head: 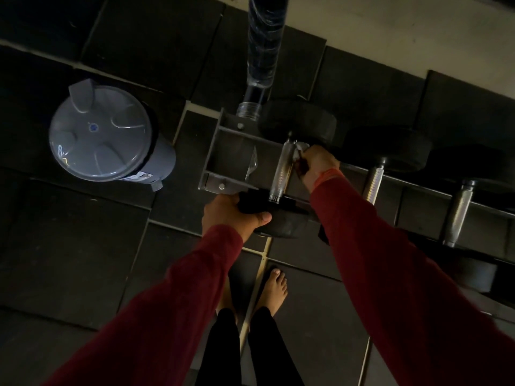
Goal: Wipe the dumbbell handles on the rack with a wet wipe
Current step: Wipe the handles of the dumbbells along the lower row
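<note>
Dumbbell handles line the rack (214, 151), and the leftmost dumbbell's knurled metal handle (281, 174) lies across the rack's two rails, with its far black head (298, 122) beyond and its near black head (278, 218) toward the person. The white wet wipe (301, 148) is bunched against the far end of that handle, pinched in the curled fingers of the right hand (317, 165), which has an orange band at the wrist. The left hand (231, 215) grips the near head, fingers wrapped over its top and thumb lying along its side. Both arms wear dark red sleeves. To the right sit two more dumbbells, their handles (374, 182) (459, 213) bare. A crumpled clear wrapper (252, 162) lies on the rack's left end. A grey lidded bin (108, 135) stands on the dark floor tiles well to the left, and a clear bottle (256, 79) stands behind the rack. Bare feet (274, 288) show below.
</note>
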A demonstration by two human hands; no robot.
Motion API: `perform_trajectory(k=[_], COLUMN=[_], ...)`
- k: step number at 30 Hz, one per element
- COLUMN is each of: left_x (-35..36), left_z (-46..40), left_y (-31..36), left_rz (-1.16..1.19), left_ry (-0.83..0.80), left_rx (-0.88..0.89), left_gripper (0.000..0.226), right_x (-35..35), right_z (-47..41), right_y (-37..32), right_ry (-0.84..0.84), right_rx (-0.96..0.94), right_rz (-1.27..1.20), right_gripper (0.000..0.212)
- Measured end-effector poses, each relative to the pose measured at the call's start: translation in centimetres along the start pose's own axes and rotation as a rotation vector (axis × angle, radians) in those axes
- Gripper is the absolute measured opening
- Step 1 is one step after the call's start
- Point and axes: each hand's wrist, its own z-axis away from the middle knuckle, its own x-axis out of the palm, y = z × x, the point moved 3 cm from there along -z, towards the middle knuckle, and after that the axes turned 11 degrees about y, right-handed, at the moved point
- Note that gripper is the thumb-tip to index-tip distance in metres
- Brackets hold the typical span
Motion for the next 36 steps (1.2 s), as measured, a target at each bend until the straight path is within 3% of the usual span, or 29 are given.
perform_trajectory(k=[3,8,12,18,23,29,36], left_x=[0.0,-0.1,-0.1,0.0,0.0,0.1,0.1], left_z=[0.0,-0.1,-0.3,-0.6,-0.7,-0.9,-0.9], left_y=[0.1,0.1,0.0,-0.4,-0.5,-0.7,-0.8], left_rz=[-0.008,0.001,-0.034,-0.043,-0.05,-0.039,-0.016], left_ry=[-0.008,-0.008,-0.01,-0.004,-0.027,-0.052,-0.064], left_rx=[-0.004,-0.018,-0.021,-0.022,-0.017,-0.008,-0.006], left_gripper=[0.042,0.041,0.044,0.048,0.047,0.043,0.036], right_x=[-0.4,1.9,1.9,1.0,0.7,-0.8,-0.8], right_z=[1.7,4.1,4.4,3.2,2.8,1.8,0.3], right_y=[0.1,0.5,0.7,1.6,0.6,1.0,-0.2], right_ry=[0.066,0.193,0.279,0.265,0.183,0.097,-0.056], right_rx=[-0.08,-0.396,-0.499,-0.323,-0.279,-0.027,-0.07], right_rz=[-0.02,0.136,0.199,0.023,0.077,-0.136,0.05], right_gripper=[0.009,0.021,0.023,0.015,0.023,0.018,0.015])
